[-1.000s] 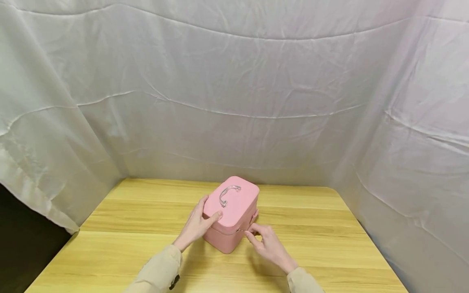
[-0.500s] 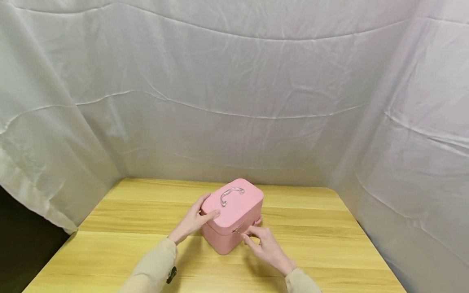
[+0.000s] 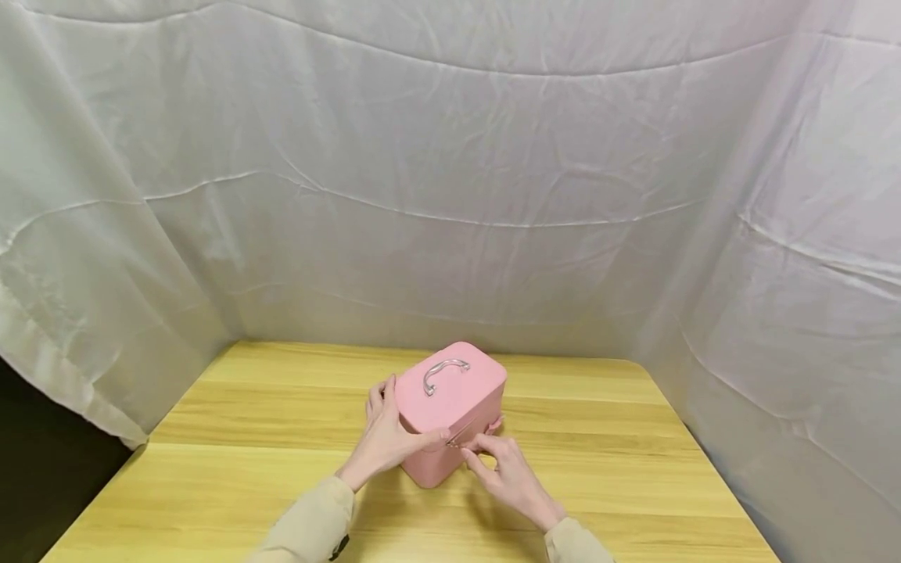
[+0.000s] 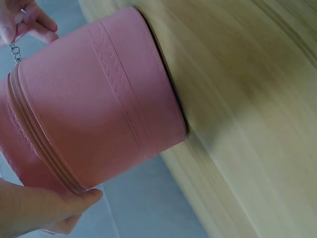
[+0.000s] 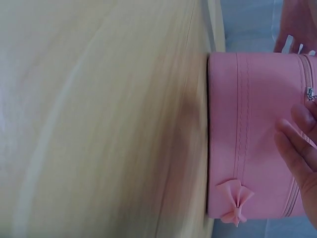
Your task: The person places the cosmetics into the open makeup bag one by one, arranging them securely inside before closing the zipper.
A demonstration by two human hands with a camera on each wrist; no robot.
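A pink vanity case stands upright on the table, its lid down, with a silver carrying handle on top. My left hand grips its near left corner, fingers along the left side and thumb by the zipper slider. Between thumb and fingertips my right hand pinches the zipper's chain pull at the case's right side. The zipper track runs around just below the lid. In the right wrist view the metal slider sits at the right fingertips. A pink bow decorates the case's side.
The wooden table extends around the case on all sides. Pale grey cloth hangs behind it and along both sides. A dark area lies past the table's left edge.
The case has turned slightly and its lid shifted right. My left thumb has moved off the lid's top to the corner beside the slider. My right hand and the pull have shifted slightly left.
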